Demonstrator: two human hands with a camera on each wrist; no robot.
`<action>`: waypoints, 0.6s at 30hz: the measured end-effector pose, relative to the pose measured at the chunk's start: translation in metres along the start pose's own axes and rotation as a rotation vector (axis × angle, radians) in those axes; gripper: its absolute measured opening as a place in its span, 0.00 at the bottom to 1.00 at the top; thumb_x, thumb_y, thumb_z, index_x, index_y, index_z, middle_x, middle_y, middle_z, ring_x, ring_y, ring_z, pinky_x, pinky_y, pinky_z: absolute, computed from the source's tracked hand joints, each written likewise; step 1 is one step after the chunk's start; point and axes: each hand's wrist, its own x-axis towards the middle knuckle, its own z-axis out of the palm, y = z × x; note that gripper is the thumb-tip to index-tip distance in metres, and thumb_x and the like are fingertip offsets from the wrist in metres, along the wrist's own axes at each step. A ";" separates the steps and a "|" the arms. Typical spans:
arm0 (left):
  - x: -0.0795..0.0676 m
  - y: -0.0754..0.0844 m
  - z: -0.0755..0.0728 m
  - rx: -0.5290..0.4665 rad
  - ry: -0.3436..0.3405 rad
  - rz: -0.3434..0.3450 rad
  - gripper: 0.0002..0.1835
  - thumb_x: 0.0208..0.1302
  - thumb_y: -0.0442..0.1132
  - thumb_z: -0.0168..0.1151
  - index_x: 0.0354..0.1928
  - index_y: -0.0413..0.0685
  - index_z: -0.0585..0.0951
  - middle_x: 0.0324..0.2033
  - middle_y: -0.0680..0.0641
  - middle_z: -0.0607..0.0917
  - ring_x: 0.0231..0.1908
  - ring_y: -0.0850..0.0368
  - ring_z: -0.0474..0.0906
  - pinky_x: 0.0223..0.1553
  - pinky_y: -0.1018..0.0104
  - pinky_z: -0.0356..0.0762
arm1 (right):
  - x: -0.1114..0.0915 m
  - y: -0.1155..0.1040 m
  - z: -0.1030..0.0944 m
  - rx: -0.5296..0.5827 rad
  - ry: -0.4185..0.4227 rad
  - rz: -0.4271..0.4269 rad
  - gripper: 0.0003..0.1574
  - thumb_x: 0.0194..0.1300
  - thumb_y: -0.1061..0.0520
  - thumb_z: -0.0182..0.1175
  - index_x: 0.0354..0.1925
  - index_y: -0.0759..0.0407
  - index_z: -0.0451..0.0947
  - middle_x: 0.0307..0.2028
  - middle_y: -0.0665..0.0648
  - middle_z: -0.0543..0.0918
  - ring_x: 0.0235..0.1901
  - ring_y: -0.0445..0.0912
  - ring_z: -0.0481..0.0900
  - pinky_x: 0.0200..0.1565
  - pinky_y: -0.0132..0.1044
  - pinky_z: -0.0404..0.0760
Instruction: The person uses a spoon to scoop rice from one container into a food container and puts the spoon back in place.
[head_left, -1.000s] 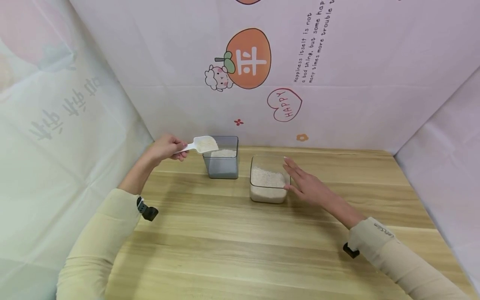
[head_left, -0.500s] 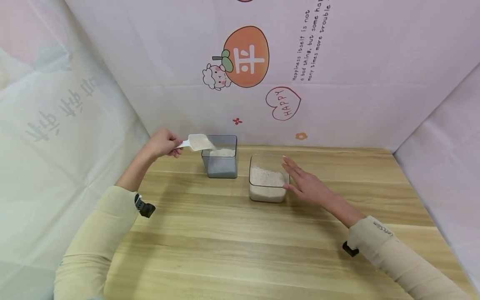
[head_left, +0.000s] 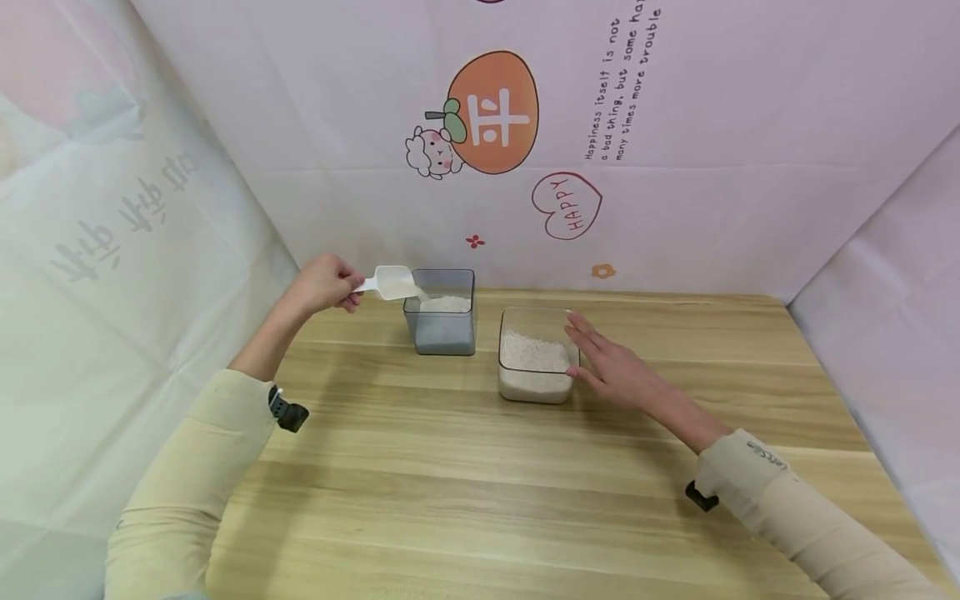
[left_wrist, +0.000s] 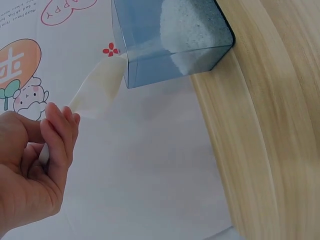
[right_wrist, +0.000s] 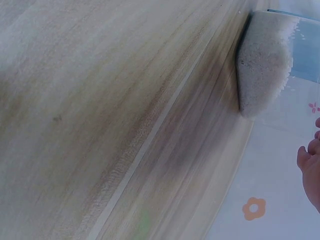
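Observation:
My left hand (head_left: 324, 283) grips the handle of a white scoop (head_left: 395, 282). The scoop is tipped over the left rim of a blue-grey see-through container (head_left: 444, 333), and small white grains that look like rice fall from its lip. A pile of grains (left_wrist: 192, 35) is inside that container, seen in the left wrist view. My right hand (head_left: 611, 371) rests its fairly straight fingers and thumb on the right side of a clear container (head_left: 536, 387), which also holds grains. In the right wrist view only part of the right hand (right_wrist: 312, 165) shows at the edge.
Both containers stand on a wood-grain table (head_left: 450, 483), side by side with a gap between them. Behind them rises a white printed cloth wall (head_left: 337, 125). More cloth hangs at left and right.
The left hand has moved slightly left and up and tilted the scoop; its grains have poured into the blue-grey container. The right hand stays in place on the clear container.

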 end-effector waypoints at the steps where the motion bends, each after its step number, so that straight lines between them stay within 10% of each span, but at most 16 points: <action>1: 0.000 0.001 0.000 0.014 0.003 0.003 0.16 0.75 0.32 0.50 0.46 0.19 0.80 0.23 0.42 0.85 0.18 0.65 0.80 0.24 0.75 0.80 | 0.000 0.000 0.000 0.000 0.000 0.001 0.46 0.76 0.42 0.51 0.78 0.64 0.47 0.79 0.64 0.46 0.57 0.59 0.80 0.59 0.57 0.76; 18: 0.002 0.012 0.015 0.430 0.140 0.135 0.13 0.71 0.35 0.55 0.35 0.35 0.87 0.18 0.46 0.86 0.20 0.57 0.79 0.26 0.67 0.70 | -0.001 -0.001 0.000 0.010 0.011 0.005 0.45 0.76 0.43 0.52 0.77 0.65 0.49 0.78 0.65 0.48 0.60 0.60 0.78 0.59 0.58 0.75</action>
